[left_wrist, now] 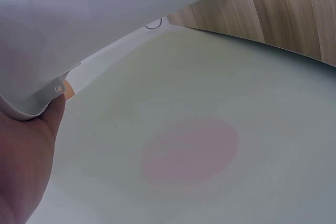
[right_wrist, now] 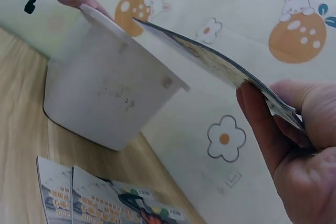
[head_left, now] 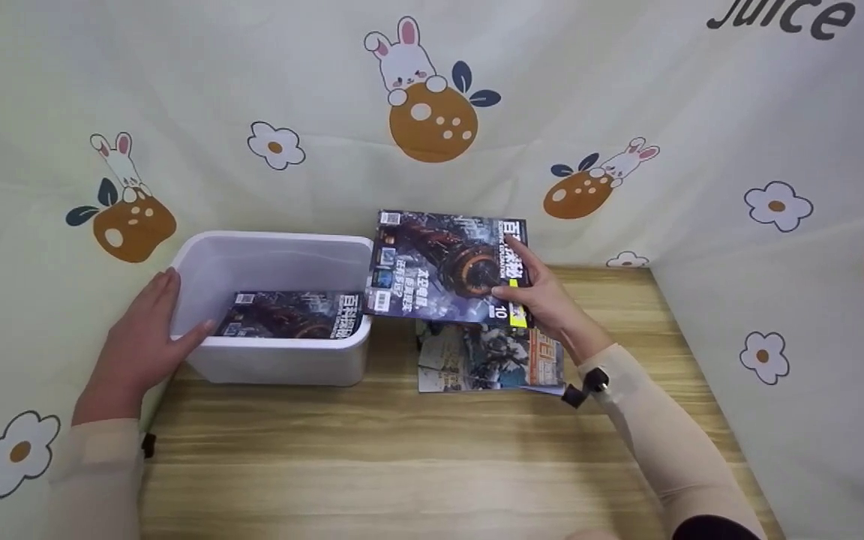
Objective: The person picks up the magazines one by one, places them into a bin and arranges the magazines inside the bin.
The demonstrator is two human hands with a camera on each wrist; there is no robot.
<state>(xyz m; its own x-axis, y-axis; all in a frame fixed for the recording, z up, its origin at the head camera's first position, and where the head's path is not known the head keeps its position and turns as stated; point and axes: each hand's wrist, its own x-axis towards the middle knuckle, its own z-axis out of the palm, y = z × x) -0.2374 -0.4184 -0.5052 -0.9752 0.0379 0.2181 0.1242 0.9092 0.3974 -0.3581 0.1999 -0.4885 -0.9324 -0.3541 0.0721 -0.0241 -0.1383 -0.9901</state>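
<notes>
My right hand [head_left: 548, 300] pinches a dark-covered magazine [head_left: 439, 270] by its right edge, thumb on top and fingers beneath in the right wrist view. The magazine is raised, its left edge overlapping the right rim of a white plastic bin [head_left: 274, 364] in the head view. My left hand [head_left: 136, 341] grips the bin's left rim, thumb over the front edge and fingers along the outside. Inside the bin lies another magazine [head_left: 282, 315] with a similar cover. Below the held magazine, further magazines [head_left: 477, 360] lie on the table, partly hidden by it.
The wood-grain table [head_left: 402, 457] is bordered by a pale cloth [head_left: 327, 180] printed with rabbits, oranges and flowers. It rises behind the bin and along both sides. In the right wrist view, the magazines on the table [right_wrist: 105, 203] overlap one another.
</notes>
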